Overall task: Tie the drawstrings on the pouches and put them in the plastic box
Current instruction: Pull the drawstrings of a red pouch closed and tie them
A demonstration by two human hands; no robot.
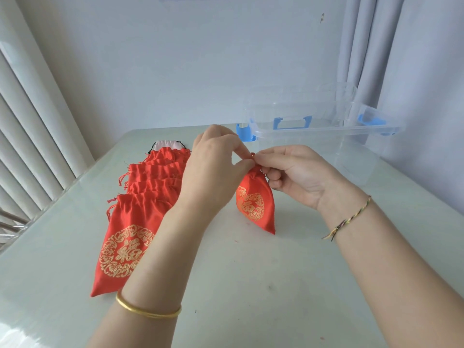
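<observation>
A small red pouch (254, 203) with a gold emblem hangs above the table, its neck gathered tight. My left hand (216, 169) and my right hand (296, 172) meet at that neck, and both pinch the red drawstring (253, 155) at its top. A row of several flat red pouches (135, 214) lies overlapping on the left of the table, the nearest showing a large gold emblem. The clear plastic box (324, 121) with blue latches stands open at the back right, and nothing shows inside it.
The pale table (251, 285) has a left edge next to vertical blinds (30, 136). A white pouch (167, 145) with a dark cord peeks out at the far end of the red row. Curtains (371, 46) hang behind the box.
</observation>
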